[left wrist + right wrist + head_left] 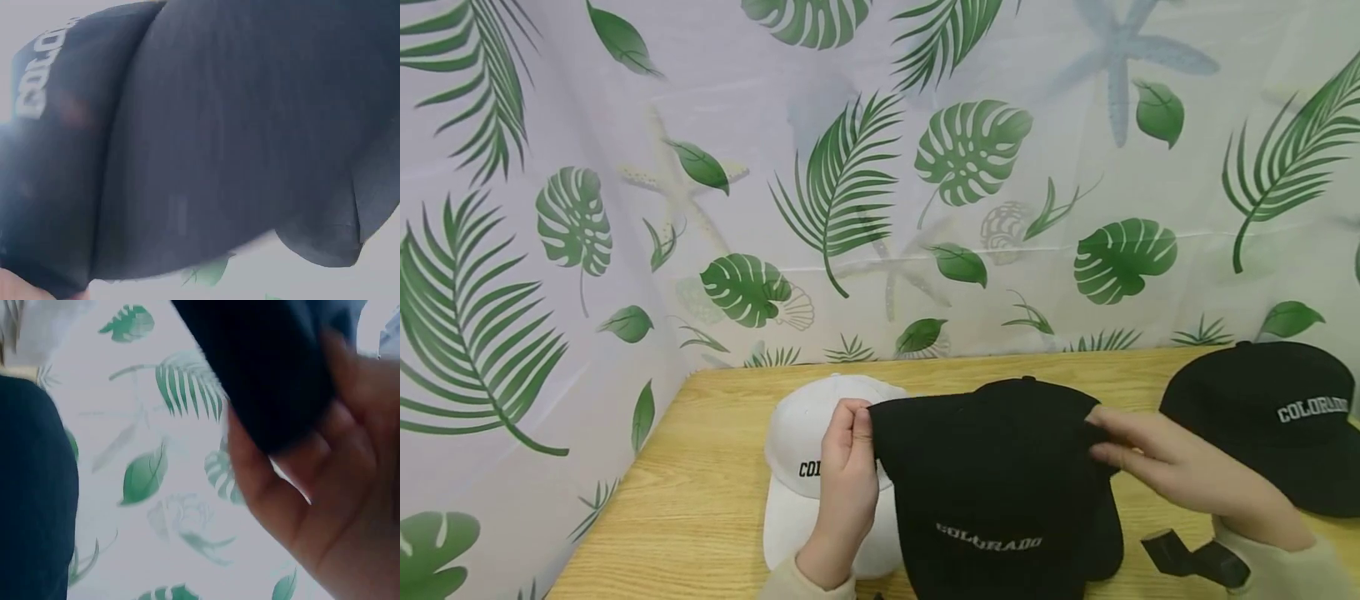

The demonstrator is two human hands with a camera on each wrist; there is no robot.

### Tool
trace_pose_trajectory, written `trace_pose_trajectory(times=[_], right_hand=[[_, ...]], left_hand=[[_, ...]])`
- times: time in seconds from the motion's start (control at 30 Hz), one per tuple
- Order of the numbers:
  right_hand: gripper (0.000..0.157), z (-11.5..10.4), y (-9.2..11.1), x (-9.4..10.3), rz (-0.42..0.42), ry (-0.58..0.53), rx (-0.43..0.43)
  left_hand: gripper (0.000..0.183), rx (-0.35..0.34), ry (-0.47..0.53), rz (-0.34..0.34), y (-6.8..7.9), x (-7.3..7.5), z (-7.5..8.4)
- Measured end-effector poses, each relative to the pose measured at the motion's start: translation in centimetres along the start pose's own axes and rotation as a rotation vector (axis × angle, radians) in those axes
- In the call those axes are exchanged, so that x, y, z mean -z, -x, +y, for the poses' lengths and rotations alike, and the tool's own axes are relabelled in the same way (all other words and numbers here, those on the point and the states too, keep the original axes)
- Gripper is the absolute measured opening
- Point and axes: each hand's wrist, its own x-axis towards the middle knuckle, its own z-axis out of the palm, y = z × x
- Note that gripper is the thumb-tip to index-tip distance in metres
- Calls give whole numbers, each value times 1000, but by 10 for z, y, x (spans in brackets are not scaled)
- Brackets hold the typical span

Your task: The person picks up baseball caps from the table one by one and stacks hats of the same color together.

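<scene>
A black baseball cap [977, 467] with COLORADO in pale letters hangs front-on between both hands in the head view, brim downward. My left hand [848, 487] pinches its left edge between thumb and fingers. My right hand [1172, 458] has thumb and fingers at the opposite edge; in the right wrist view that hand [337, 469] grips a dark piece of the cap [269, 375]. Close up in the left wrist view are the cap's lettering and wide brim [212, 144]. Behind the held cap, a second black cap [1108, 542] shows in part.
A white cap [790, 429] with black letters stands on the wooden table [700, 475], partly covered by my left hand. Another black COLORADO cap [1247, 417] sits at the right. A leaf-printed cloth [880, 183] hangs behind the table.
</scene>
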Motion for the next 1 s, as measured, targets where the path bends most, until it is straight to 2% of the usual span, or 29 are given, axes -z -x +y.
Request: trace_pose_trajectory(times=[0.13, 0.23, 0.37, 0.43, 0.63, 0.77, 0.9, 1.0], right_hand=[[20, 7, -2, 6, 280, 130, -142], [10, 18, -2, 7, 404, 154, -237], [10, 33, -1, 3, 463, 155, -270], [10, 37, -1, 2, 478, 167, -283], [2, 47, 1, 2, 503, 236, -364], [15, 57, 1, -3, 489, 321, -432], [23, 65, 0, -7, 484, 317, -522], [25, 68, 0, -7, 441, 310, -597]], left_hand=[[21, 16, -55, -7, -7, -12, -8], [15, 32, -67, 35, -13, -26, -17], [4, 105, -86, 96, -20, -38, -28], [8, 127, -114, 103, -22, -42, -32], [26, 99, -292, 119, -23, -52, -39], [31, 159, -350, 34, -22, -55, -43], [43, 243, -372, -104, -19, -58, -46], [46, 267, -416, -233, -14, -61, -49]])
